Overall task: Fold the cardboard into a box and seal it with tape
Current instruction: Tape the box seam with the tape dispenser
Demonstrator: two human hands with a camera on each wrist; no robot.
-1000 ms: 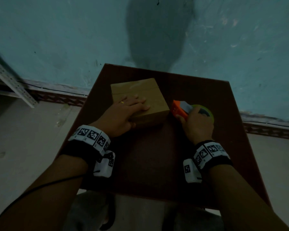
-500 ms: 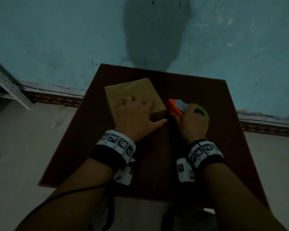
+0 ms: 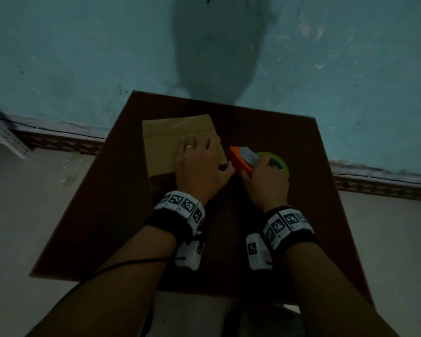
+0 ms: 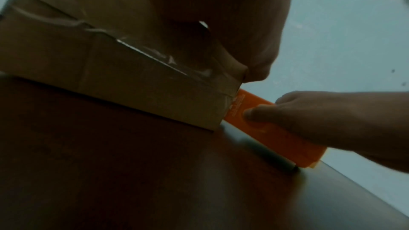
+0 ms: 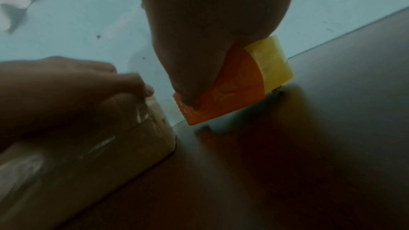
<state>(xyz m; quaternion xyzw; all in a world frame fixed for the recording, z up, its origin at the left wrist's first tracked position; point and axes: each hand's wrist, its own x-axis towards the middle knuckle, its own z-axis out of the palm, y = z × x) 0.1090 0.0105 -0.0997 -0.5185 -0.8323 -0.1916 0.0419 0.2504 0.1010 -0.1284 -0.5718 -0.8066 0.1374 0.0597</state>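
- Your left hand [image 3: 199,164] lies flat on the cardboard box [image 3: 165,144], fingers spread and its thumb at the near right corner, likely to pin the box for taping.
- The box sits closed on the dark table [image 3: 289,147], towards its far side, glossy tape already along its edges.
- Your right hand [image 3: 265,181] grasps the orange tape dispenser [image 3: 240,159], fingers curled round it, with its nose at the box's right corner.
- The yellowish tape roll [image 3: 281,161] sits at the dispenser's back, away from the box.
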